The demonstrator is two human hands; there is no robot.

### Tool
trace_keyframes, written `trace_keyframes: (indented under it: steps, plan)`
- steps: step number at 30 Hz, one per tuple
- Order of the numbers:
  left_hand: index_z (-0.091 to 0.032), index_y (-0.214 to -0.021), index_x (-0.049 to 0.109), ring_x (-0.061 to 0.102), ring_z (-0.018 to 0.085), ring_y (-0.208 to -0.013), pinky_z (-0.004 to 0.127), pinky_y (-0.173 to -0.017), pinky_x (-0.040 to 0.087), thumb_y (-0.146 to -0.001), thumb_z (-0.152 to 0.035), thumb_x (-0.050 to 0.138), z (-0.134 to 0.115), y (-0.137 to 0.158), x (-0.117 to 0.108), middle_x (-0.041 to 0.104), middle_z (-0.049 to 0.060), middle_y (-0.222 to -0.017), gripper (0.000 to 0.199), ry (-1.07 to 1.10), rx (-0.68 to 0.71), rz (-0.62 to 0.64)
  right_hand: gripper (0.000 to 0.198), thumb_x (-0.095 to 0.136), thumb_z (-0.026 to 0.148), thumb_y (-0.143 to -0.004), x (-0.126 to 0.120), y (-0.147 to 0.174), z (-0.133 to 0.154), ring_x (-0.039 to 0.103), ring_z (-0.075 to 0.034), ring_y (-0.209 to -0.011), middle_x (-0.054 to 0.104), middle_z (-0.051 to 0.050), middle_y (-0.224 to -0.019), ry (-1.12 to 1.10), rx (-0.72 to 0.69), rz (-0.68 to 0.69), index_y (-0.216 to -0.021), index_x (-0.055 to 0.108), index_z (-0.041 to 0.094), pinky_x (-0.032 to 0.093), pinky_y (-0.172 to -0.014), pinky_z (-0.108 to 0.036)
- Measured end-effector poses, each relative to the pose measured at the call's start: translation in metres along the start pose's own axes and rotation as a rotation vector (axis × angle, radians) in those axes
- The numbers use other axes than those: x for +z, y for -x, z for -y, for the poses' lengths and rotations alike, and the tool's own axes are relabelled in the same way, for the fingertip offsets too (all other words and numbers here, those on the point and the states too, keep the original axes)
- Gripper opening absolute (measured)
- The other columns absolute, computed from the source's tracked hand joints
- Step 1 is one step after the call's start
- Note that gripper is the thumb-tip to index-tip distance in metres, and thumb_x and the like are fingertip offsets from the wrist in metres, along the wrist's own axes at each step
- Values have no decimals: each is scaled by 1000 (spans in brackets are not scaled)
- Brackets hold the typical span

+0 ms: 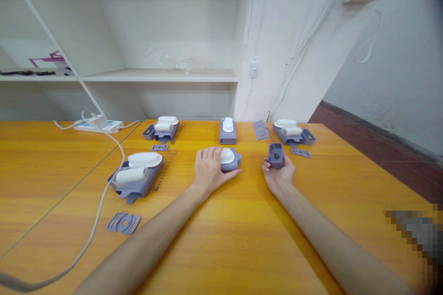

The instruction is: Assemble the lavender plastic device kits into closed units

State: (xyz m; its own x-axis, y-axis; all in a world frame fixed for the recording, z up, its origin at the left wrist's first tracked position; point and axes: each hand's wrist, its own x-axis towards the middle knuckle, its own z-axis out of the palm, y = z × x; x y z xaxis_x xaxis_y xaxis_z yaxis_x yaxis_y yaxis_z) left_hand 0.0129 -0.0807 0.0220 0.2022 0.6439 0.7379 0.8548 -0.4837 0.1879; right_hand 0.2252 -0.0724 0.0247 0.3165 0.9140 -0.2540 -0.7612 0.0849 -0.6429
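Note:
My left hand [208, 168] lies over a grey-purple plastic housing [235, 160] with a white oval piece on top. Its fingers curl over the left end and the thumb runs along the near side, hiding part of the housing. To the right, my right hand [281, 176] is closed around a small open-topped grey-purple box [275, 154], slightly above the table. Dark round shapes show inside that box. Behind my left hand stands a similar housing [228, 137] with a white oval top. A flat grey-purple plate with cut-outs [260, 130] lies behind my right hand.
Parts sets with white rolls lie at front left [140, 173], back left [165, 129] and back right [289, 132]. A coil spring [164, 170] and cut-out plate [123, 223] lie left. A white cable [98, 221] crosses the table from a power strip [100, 124].

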Motion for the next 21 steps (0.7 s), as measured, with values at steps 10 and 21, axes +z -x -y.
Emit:
trace_keyframes:
  steps: [10,21]
  plan:
    - [-17,-114,41,51,28,-96,43,-84,38,-63,-64,65,3,1,1,54,12,-104,73,44,-97,-179,34,57,53,-73,0,0,-11,45,-9,-35,53,6,-52,205,-180,9,-79,48,20,30,-30,-18]
    - [-17,-113,43,51,28,-96,43,-84,38,-62,-65,64,4,1,2,56,12,-103,73,37,-66,-152,31,56,51,-76,-1,1,-12,43,-8,-33,50,8,-50,313,-376,-5,-73,47,21,29,-27,-18]
